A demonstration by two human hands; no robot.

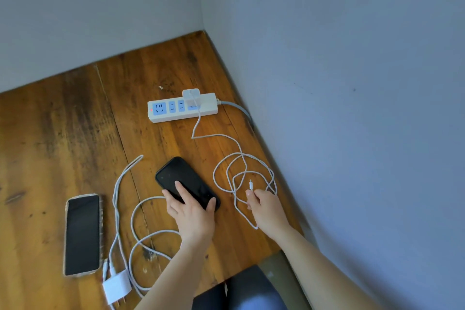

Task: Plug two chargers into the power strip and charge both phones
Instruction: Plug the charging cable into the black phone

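Observation:
A white power strip [176, 108] with blue sockets lies near the wall. One white charger [190, 96] is plugged into it. Its white cable [226, 166] runs down in loops to my right hand [264, 209], which pinches the cable just behind its plug tip [250, 184]. My left hand [191, 211] grips the near end of a black phone [183, 176] lying on the table. A second phone [82, 234] in a pale case lies at the left. The second white charger [116, 289] lies unplugged at the front edge, its cable [136, 221] looped beside it.
The wooden table [63, 133] sits in a corner between two grey walls [352, 83]. The strip's grey cord [239, 108] runs off toward the right wall. My dark-clothed knees [241, 289] show below the table's front edge.

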